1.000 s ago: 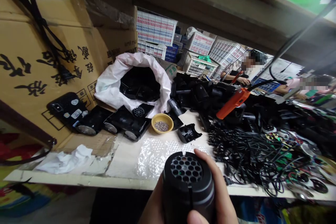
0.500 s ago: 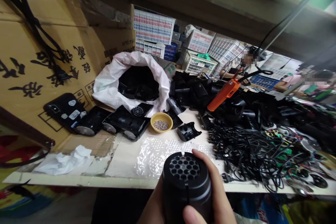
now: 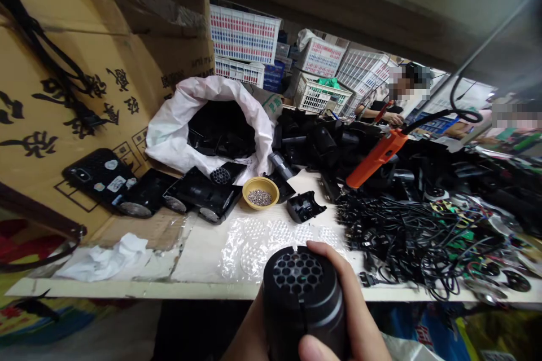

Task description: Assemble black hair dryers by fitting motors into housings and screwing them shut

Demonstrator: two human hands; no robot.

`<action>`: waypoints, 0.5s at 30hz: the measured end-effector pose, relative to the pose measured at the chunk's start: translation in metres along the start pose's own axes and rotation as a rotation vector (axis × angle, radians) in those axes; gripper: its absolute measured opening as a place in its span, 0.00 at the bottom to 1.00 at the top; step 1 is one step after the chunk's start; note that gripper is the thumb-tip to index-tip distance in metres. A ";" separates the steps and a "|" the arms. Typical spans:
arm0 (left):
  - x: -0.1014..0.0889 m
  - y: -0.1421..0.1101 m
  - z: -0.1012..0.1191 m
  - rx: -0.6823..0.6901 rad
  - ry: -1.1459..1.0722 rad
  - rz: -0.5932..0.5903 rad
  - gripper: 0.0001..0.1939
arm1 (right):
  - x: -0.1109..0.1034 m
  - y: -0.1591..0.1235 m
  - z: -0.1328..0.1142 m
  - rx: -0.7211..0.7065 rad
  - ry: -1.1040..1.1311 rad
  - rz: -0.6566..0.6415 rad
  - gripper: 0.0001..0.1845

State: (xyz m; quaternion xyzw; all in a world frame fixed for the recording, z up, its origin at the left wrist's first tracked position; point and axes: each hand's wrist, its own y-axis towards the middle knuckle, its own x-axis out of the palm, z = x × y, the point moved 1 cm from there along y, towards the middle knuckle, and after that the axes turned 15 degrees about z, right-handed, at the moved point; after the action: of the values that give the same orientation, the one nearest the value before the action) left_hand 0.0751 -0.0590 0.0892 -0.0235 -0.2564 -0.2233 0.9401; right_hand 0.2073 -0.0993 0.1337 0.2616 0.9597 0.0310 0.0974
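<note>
Both hands grip a black cylindrical plastic housing (image 3: pixel 305 304) with a honeycomb grille on its end, held upright at the front edge of the table. My right hand (image 3: pixel 359 310) wraps the right side, a finger along the upper rim and a thumb across the front. My left hand (image 3: pixel 248 330) closes round the left side; its fingertips are hidden behind the housing. Past it lie clear plastic sheets with round dotted shapes (image 3: pixel 256 248), a yellow bowl (image 3: pixel 249 203) of small screws and a half shell (image 3: pixel 305 207). An orange electric screwdriver (image 3: pixel 376 159) hangs at the right.
A white sack (image 3: pixel 169 135) of black parts stands at the back, beside a large cardboard sheet (image 3: pixel 25 84). Tangled black cords (image 3: pixel 393 237) cover the right side. A phone (image 3: pixel 99 175) leans on the left. Stacked crates (image 3: pixel 243 34) and a co-worker (image 3: pixel 381 104) are beyond.
The orange screwdriver has swung slightly to the right. The view has shifted a little. Both hands keep the same hold on the black housing.
</note>
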 end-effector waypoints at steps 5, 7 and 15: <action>0.001 -0.003 -0.004 -0.020 -0.001 0.044 0.19 | -0.002 -0.002 -0.006 -0.059 -0.010 0.007 0.31; 0.000 -0.003 -0.004 -0.032 -0.004 0.062 0.19 | -0.003 -0.003 -0.004 -0.060 -0.009 0.016 0.33; 0.000 -0.003 -0.006 -0.051 -0.011 0.099 0.20 | 0.003 0.001 -0.008 -0.066 -0.044 0.009 0.30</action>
State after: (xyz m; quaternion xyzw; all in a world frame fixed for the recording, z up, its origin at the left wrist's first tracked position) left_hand 0.0765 -0.0626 0.0831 -0.0611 -0.2543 -0.1830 0.9477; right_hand 0.2041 -0.0967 0.1412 0.2631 0.9547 0.0574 0.1269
